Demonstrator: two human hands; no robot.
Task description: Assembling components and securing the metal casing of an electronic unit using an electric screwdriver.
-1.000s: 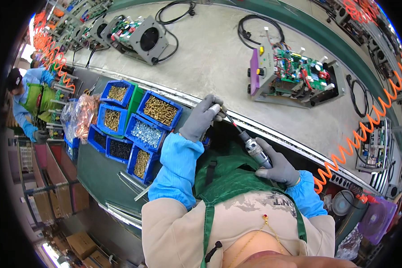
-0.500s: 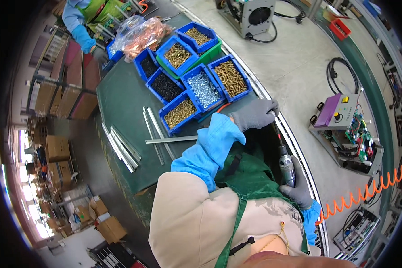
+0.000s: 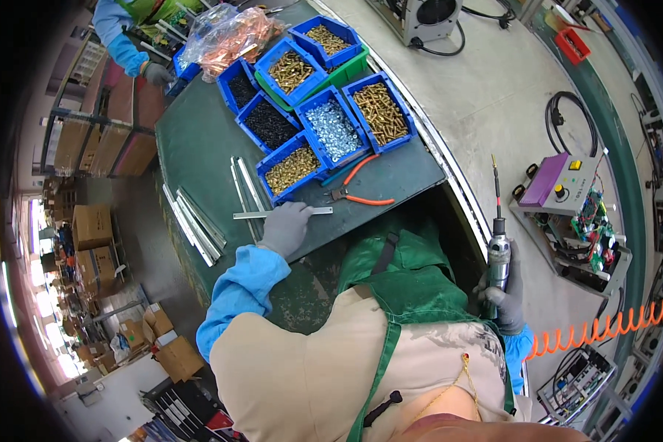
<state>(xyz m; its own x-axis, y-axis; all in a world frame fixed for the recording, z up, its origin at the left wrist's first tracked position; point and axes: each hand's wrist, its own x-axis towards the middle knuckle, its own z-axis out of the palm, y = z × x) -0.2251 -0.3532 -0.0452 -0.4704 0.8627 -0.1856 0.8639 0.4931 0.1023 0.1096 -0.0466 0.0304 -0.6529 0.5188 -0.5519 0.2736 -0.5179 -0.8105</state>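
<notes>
**Resting on a metal strip: left hand, driver held aside**

Metal strip (image 3: 283,214): flat, silver, lying crosswise on the green tabletop (image 3: 199,147), just below the blue bins (image 3: 324,125). Left hand (image 3: 284,227): gloved grey, now come down onto the strip, fingers curled over it; half a second ago it hovered nearer the bins. Right hand (image 3: 504,298): closed around an electric screwdriver (image 3: 498,243), bit upward, well apart. Orange-handled pliers (image 3: 361,195) lie near. More strips (image 3: 195,221) wait left.

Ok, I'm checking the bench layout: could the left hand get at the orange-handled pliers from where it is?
Probably yes. The left hand rests on a metal strip, and the pliers lie just beyond it on the green mat, with nothing lying between them.
</notes>
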